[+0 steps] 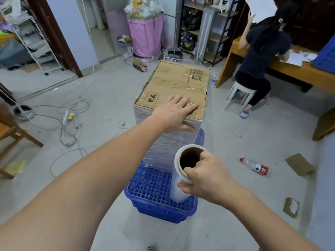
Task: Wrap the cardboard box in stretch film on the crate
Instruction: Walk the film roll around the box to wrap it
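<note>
A tall cardboard box (178, 82) stands on an overturned blue perforated crate (154, 192). Its near side is covered in layers of stretch film, and its brown top is bare. My left hand (176, 113) lies flat on the box's near top edge, fingers straight and thumb down over the wrapped side. My right hand (204, 176) grips the upper end of the stretch film roll (183, 174), fingers hooked into its cardboard core. The roll stands upright over the crate's near right part. A thin sheet of film runs from it up along the box's right side.
A plastic bottle (254, 166) and cardboard scraps (300, 164) lie on the floor to the right. A person sits on a white stool (239, 95) at a wooden desk (290, 69) at the back right. Cables and a power strip (68, 116) lie at the left.
</note>
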The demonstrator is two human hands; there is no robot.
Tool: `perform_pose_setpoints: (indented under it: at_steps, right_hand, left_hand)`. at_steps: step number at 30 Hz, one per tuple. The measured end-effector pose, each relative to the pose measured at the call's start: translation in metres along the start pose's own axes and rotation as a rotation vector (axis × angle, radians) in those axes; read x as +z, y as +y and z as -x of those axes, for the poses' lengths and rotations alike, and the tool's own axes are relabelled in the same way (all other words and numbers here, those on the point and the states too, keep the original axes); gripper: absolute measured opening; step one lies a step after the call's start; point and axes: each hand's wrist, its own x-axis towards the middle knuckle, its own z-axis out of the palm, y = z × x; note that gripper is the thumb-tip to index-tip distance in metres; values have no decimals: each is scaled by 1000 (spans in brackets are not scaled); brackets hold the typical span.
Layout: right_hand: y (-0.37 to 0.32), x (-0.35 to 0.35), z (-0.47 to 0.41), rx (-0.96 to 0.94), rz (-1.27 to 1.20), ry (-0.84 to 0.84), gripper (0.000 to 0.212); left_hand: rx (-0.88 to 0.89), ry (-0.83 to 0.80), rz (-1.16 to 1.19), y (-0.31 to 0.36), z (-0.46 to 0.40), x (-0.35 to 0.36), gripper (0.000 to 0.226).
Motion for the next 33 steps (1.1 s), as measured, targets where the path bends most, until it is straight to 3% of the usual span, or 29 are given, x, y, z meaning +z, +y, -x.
perform_pose_setpoints:
  at_steps: [6,11,17,23,26,28,33]
  right_hand:
    - [-2,2,-6,-87,-64,-90,35]
    - [-9,-12,-4,-7,-41,-160,37]
    - [-37,-28,-9,278,-24,-202,60]
    - [-58,-34,-28,633,-96,-331,30]
    - [-66,-33,-37,826,-134,-371,11]
    - [-69,-34,-42,869,-136,-364,18]
    - [-85,-26,-62,1003,-29,-222,69]
  left_hand:
    - [-5,7,-11,-1,2,0,104]
    - [-1,-10,34,-3,3,-1,105]
    - [68,-38,186,-17,-5,-11,107]
    - [286,-199,252,-76,-4,-20,104]
    - [392,-196,199,-102,-1,-17,102]
    - [424,-145,181,-105,1,-12,98]
    - [462,-29,99,-101,1,1,88]
